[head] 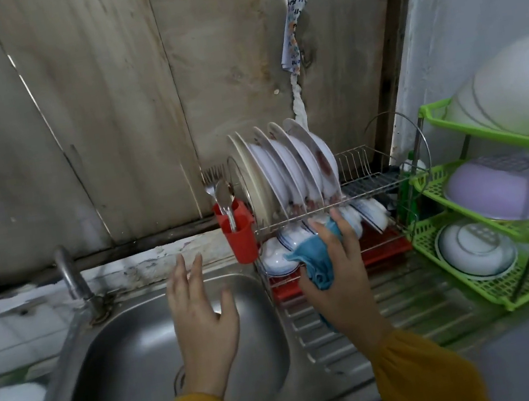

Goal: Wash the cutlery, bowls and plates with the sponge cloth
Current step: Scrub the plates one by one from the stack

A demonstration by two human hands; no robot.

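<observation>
**Cloth in the right hand, at the rack's lower tier**

A tap (70,276) stands at the sink's (136,359) ten o'clock corner. Over the basin hovers the left hand (202,317), released, fingers straight and spread, holding and touching nothing. At its one o'clock, a red holder (239,235) hangs on the end of the dish rack (367,180), with spoons and forks (222,193) standing upright in it. Plates (289,168) stand on edge in the rack's upper tier, at twelve o'clock from the right hand (341,278). That hand grasps the blue sponge cloth (314,258), which bunches under the curled fingers and hangs out at the hand's nine o'clock side. Its fingertips reach in among the bowls (277,255) on the lower tier; whether they touch one cannot be told. A green shelf rack (497,281) with upturned basins lies at the hand's three o'clock. High on the wall, at twelve o'clock, hangs a paper strip (294,36); its writing is too blurred to read.
</observation>
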